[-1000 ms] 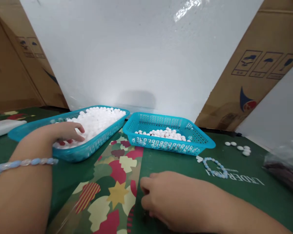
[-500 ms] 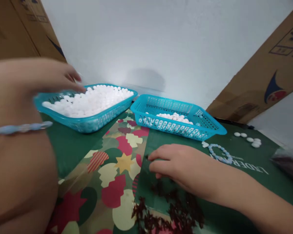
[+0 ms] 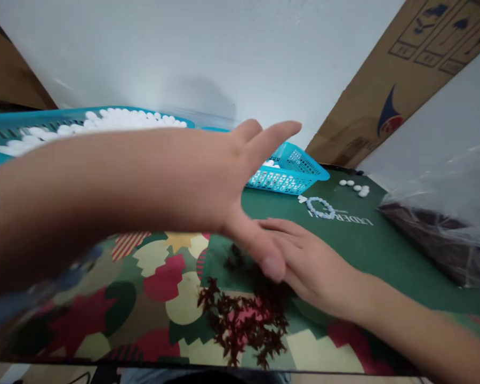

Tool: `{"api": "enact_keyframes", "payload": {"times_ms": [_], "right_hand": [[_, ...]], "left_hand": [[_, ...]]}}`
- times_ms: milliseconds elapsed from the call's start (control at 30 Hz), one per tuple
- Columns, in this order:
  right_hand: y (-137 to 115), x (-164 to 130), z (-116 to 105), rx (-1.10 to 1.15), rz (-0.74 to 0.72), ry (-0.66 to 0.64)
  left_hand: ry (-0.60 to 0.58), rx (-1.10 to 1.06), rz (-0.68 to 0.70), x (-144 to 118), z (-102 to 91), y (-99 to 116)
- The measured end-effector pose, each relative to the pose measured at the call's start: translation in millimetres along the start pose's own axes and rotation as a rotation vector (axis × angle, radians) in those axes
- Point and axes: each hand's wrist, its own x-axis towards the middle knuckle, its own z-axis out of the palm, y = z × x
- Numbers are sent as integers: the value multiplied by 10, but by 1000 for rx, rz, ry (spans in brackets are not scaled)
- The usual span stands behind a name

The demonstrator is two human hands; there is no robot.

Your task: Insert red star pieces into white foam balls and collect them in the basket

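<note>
My left hand (image 3: 228, 176) reaches across the middle with its fingers spread and nothing visible in them, in front of the right-hand blue basket (image 3: 296, 170). A blurred light-blue bead bracelet (image 3: 74, 274) hangs on the left wrist. My right hand (image 3: 316, 266) lies low over the green surface, its fingers stretched out to the left; the left thumb covers part of them. Just below both hands lies a loose pile of small dark-red, star-like pieces (image 3: 236, 325), some of them hidden by the hands.
A larger blue basket (image 3: 36, 118) full of white balls (image 3: 124, 118) stands at the left. To the right lie a light-blue bracelet (image 3: 320, 208), several white balls (image 3: 357, 188) and a clear plastic bag (image 3: 444, 240) with dark contents. Cardboard (image 3: 356, 96) and a white wall are behind.
My left hand has come from the white-ball basket at the left to the middle, beside my right hand. The view has shifted to the right and down, showing the table's front edge.
</note>
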Motion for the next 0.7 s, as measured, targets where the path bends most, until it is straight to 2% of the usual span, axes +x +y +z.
{"api": "enact_keyframes", "payload": {"times_ms": [33,67,100,133,200,267,367,467,700], "right_hand": [[-59,-78,-40,-19,11,33],[-122,-154,-67,-40,12,39],[-184,-222,-77,-53,6,7],[-239,-275,-68,-68,-1,15],[-319,-324,-4,-76,-34,11],[-355,-307,83,-70,-103,1],[-353,-238,171,-68,-158,-25],[-340,-208,193,-84,-130,-45],[-341,-214,241,-17,-57,-192]], "left_hand": [[41,129,86,-96,96,73],[88,187,142,-210,191,116],[80,184,205,-333,284,141],[77,179,210,-456,374,155],[147,159,166,-668,537,179],[131,194,189,-801,667,214],[100,201,139,-868,795,268],[177,238,91,-859,861,285],[230,414,106,-832,876,304]]}}
